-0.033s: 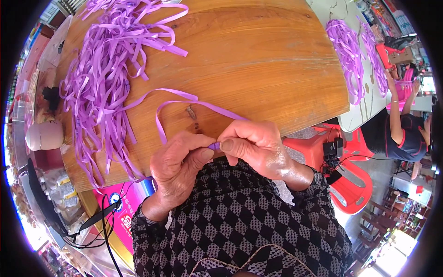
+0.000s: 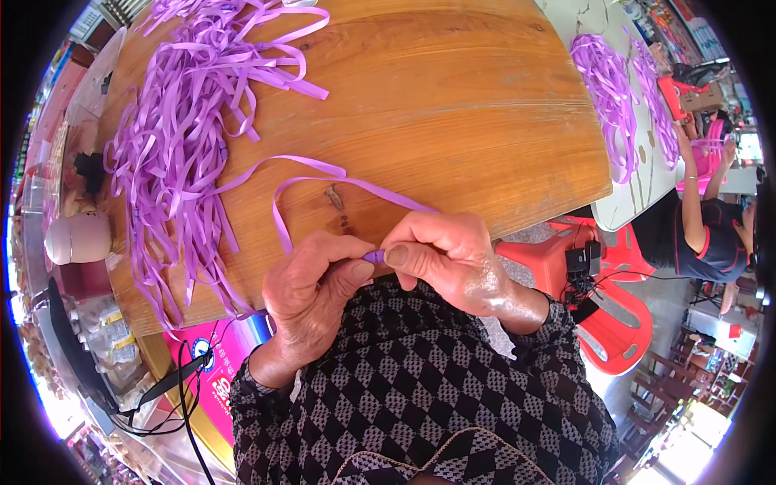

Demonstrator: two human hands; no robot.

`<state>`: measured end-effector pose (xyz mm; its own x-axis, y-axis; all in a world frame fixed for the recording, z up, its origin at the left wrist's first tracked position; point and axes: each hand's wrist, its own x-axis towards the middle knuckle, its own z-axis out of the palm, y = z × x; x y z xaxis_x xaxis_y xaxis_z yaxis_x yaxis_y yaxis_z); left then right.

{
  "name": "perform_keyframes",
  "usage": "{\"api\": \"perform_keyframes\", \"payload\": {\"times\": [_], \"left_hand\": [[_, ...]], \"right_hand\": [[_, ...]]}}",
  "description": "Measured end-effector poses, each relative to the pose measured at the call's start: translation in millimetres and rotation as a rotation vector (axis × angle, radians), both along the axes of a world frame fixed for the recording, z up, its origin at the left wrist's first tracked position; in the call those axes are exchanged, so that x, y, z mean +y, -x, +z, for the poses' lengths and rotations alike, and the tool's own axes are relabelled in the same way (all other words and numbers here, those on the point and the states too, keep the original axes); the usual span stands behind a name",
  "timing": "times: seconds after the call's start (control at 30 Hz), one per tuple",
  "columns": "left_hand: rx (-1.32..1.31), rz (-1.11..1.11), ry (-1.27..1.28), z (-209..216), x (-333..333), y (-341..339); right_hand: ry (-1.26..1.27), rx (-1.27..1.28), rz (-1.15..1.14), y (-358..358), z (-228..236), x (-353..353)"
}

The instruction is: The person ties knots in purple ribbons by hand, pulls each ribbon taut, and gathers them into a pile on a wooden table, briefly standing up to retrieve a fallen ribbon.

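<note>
Close to the table's near edge, my two hands meet over a purple ribbon [image 2: 364, 183]. A loop of it lies on the wood and runs in under my fingers. Between my fingertips shows a small darker purple piece [image 2: 374, 256]; whether it is a knot or a separate part I cannot tell. My left hand [image 2: 311, 279] pinches one end of this piece with thumb and forefinger. The thumb and forefinger of my right hand [image 2: 449, 259] close on its other end. To the left, a large tangled heap of purple ribbons [image 2: 182, 137] spreads over the wooden table [image 2: 436, 89].
Two more bundles of purple ribbon [image 2: 606, 97] lie on a pale marbled table [image 2: 622, 206] to the right. Beyond my right arm stand red plastic stools [image 2: 618, 339] with a black device and cables. Another person [image 2: 711, 238] sits far right. Black cables [image 2: 182, 396] hang at lower left.
</note>
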<state>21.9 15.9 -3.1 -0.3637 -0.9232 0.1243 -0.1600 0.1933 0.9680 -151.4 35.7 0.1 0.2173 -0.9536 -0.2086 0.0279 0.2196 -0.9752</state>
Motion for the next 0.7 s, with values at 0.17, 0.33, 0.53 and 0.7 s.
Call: {"api": "perform_keyframes", "payload": {"times": [0.17,0.33,0.53,0.7], "left_hand": [[-0.098,-0.002,0.080,-4,-1,-4],[-0.236,0.051,0.577,-5,2,2],[-0.199,0.020,0.619,-6,9,3],[-0.196,0.001,0.654,-8,7,2]], "right_hand": [[0.326,0.183,0.009,0,-3,0],[0.426,0.215,0.015,-4,-7,3],[0.398,0.151,-0.008,-6,-7,8],[0.477,0.208,-0.005,-6,-7,7]]}}
